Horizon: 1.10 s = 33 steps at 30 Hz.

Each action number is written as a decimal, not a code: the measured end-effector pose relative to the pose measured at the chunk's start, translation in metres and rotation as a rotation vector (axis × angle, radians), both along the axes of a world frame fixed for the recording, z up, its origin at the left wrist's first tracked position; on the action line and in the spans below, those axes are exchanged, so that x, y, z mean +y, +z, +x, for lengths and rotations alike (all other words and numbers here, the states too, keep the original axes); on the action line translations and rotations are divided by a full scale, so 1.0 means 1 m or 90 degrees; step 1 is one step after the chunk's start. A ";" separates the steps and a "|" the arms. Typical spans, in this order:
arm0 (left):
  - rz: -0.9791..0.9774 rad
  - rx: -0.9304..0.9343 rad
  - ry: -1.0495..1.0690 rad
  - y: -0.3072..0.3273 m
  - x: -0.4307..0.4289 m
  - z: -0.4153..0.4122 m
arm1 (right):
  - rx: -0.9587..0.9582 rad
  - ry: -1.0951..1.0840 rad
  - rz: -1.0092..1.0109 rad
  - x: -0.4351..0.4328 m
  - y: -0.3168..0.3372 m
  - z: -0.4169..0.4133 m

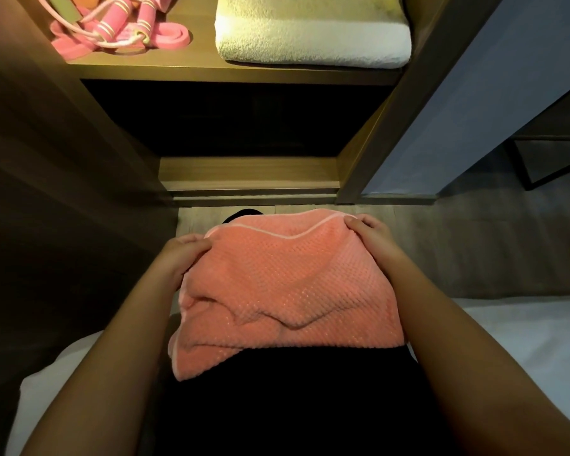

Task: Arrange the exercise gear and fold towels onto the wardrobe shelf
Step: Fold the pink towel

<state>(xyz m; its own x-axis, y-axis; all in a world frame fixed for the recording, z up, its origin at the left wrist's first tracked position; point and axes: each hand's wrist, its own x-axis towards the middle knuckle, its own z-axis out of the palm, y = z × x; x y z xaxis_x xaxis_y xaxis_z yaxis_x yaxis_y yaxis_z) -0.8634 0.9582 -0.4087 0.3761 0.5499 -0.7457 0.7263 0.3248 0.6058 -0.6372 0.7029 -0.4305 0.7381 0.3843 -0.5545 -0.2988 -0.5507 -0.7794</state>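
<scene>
Two hands hold a pink towel. The left hand grips the towel's left side, with the fingers curled over the edge. The right hand pinches the far right corner, with the thumb on top. The towel is folded over and a bit bumpy. It lies on the person's lap, on black clothes. The person sits on a white bed, facing a wardrobe. Up on the wardrobe shelf a folded white towel lies on the right. A pink jump rope sits on the left of the shelf, on top of a pink stretchy band. The pink towel is well apart from the shelf, lower down and nearer the person.
</scene>
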 end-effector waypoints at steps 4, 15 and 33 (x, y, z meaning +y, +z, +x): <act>0.063 -0.058 0.104 -0.004 -0.007 0.000 | -0.026 -0.058 0.005 0.003 -0.003 0.000; 0.287 -0.152 -0.099 0.037 0.018 0.001 | -0.139 -0.124 0.102 -0.007 0.037 0.021; 0.482 -0.283 -0.080 0.164 0.043 0.038 | -0.315 0.013 0.243 0.005 0.163 0.047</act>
